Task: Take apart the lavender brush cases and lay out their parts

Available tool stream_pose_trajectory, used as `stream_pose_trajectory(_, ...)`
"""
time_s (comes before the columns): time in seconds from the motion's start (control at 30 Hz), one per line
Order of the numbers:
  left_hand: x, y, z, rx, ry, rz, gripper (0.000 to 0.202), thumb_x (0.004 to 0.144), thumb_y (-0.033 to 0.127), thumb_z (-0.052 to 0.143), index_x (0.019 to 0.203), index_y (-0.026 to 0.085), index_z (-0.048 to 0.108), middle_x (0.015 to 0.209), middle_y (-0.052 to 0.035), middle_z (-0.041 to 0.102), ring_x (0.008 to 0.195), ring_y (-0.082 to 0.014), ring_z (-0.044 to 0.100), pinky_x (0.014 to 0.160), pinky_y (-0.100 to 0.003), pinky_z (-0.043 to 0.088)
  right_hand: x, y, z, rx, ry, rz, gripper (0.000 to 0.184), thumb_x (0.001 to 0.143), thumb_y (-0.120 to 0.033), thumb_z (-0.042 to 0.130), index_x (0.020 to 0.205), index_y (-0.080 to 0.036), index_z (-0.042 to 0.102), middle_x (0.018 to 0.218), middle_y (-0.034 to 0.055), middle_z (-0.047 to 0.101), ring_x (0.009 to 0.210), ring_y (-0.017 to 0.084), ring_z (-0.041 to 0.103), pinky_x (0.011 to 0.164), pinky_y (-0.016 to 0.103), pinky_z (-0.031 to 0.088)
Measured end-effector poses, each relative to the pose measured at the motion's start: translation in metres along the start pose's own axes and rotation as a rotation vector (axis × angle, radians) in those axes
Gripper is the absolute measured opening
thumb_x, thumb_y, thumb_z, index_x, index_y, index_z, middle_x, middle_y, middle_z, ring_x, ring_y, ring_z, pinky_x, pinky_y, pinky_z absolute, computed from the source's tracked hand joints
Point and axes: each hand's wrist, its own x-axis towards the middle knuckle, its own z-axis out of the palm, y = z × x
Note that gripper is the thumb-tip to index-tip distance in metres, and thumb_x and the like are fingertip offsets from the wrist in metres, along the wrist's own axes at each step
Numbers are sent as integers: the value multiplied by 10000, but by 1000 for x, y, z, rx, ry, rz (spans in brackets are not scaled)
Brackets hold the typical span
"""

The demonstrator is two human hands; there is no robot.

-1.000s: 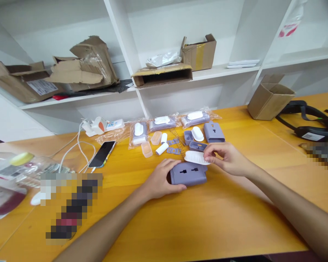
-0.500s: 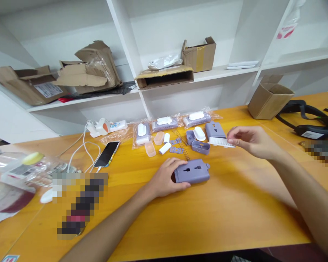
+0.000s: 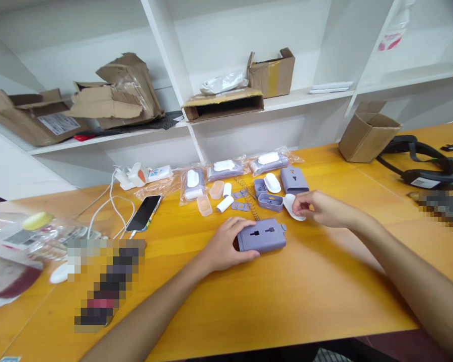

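My left hand point(image 3: 228, 245) is wrapped round the left end of a grey-purple plastic case point(image 3: 266, 236), which lies on the table with two dark slots facing up. In my right hand point(image 3: 317, 208) a white oval piece point(image 3: 292, 207) is pinched between thumb and fingers, tilted just above or against the table; I cannot tell which. Beyond it stands a second grey-purple case point(image 3: 294, 180). Left of the white piece sit small grey-purple cups point(image 3: 271, 202) and another white oval piece point(image 3: 272, 183). Further left lie peach-coloured cups point(image 3: 204, 205), white rolls point(image 3: 225, 203) and flat grey-purple plates point(image 3: 240, 206).
Several plastic-wrapped cases point(image 3: 226, 169) line the table's back. A phone point(image 3: 145, 213) on a cable and a bagged container point(image 3: 18, 261) occupy the left. At the right stand an open cardboard box point(image 3: 370, 133) and a black headset point(image 3: 423, 171). Shelves with boxes rise behind.
My right hand has moved left and towards me, turning the white oval piece from bristle side view to a tilted, smooth-looking face. My left hand stays on the case.
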Motion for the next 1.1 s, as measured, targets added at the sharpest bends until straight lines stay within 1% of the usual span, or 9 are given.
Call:
stream_pose_trajectory(0.33, 0, -2, 3, 32, 6, 18, 675, 799, 456, 864, 1390, 265, 601, 1382, -108, 625, 1286, -326, 597, 1140, -494, 464, 11, -10, 33, -30, 110, -151, 131, 934, -261, 584, 839, -223, 666, 829, 46, 709, 753, 216, 653, 729, 339, 502)
stream_pose_trajectory(0.43, -2, -3, 4, 24, 6, 72, 661, 855, 483, 804, 1435, 249, 592, 1425, -134, 576, 1328, -331, 570, 1166, -505, 445, 11, -13, 35, -76, 198, -194, 119, 940, -260, 606, 857, -220, 683, 852, 56, 717, 790, 225, 662, 754, 349, 507)
stream_pose_trajectory(0.53, -3, -1, 4, -10, 3, 115, 537, 936, 428, 701, 1434, 243, 620, 1394, -132, 578, 1307, -312, 585, 1159, -491, 452, 7, -22, 37, -105, 236, -261, 124, 954, -292, 651, 866, -219, 696, 858, 58, 718, 831, 231, 660, 786, 364, 508)
stream_pose_trajectory(0.63, -5, 2, 2, -33, -14, 116, 456, 984, 385, 640, 1423, 261, 644, 1305, -111, 616, 1214, -275, 631, 1106, -460, 490, 2, -36, 41, -78, 137, -315, 191, 931, -405, 744, 913, -216, 723, 907, 62, 707, 865, 230, 654, 795, 366, 518)
stream_pose_trajectory(0.73, -5, 3, 2, -43, -33, 100, 447, 995, 396, 643, 1424, 270, 647, 1239, -95, 638, 1129, -252, 655, 1043, -433, 518, -1, -47, 47, -71, 13, -354, 412, 777, -534, 887, 1020, -228, 758, 1022, 69, 691, 939, 246, 652, 832, 384, 533)
stream_pose_trajectory(0.8, -4, 2, 1, -59, -43, 85, 437, 995, 414, 655, 1406, 267, 659, 1213, -86, 646, 1093, -241, 662, 1013, -413, 523, -3, -51, 49, -103, -20, -373, 518, 697, -560, 934, 1069, -239, 768, 1122, 82, 680, 1024, 270, 649, 896, 412, 532)
stream_pose_trajectory(0.93, -3, 0, -1, -89, -78, 88, 433, 983, 484, 670, 1353, 260, 681, 1183, -79, 675, 1001, -221, 658, 915, -360, 521, -5, -58, 49, -219, -68, -334, 645, 668, -524, 954, 1219, -262, 744, 1298, 100, 665, 1161, 316, 637, 998, 466, 500)
stream_pose_trajectory(1.0, -3, -1, -2, -73, -101, 94, 420, 980, 519, 656, 1297, 247, 701, 1078, -63, 715, 888, -205, 642, 850, -343, 501, -7, -64, 48, -246, -124, -299, 692, 661, -473, 960, 1279, -277, 718, 1306, 85, 685, 1170, 320, 647, 1016, 477, 494)
stream_pose_trajectory(1.1, -3, -1, -2, -43, -117, 95, 367, 1009, 505, 595, 1222, 237, 726, 922, -31, 752, 789, -194, 628, 848, -351, 460, -15, -71, 48, -240, -189, -256, 690, 645, -374, 968, 1282, -287, 716, 1308, 69, 702, 1171, 314, 667, 1026, 468, 506)
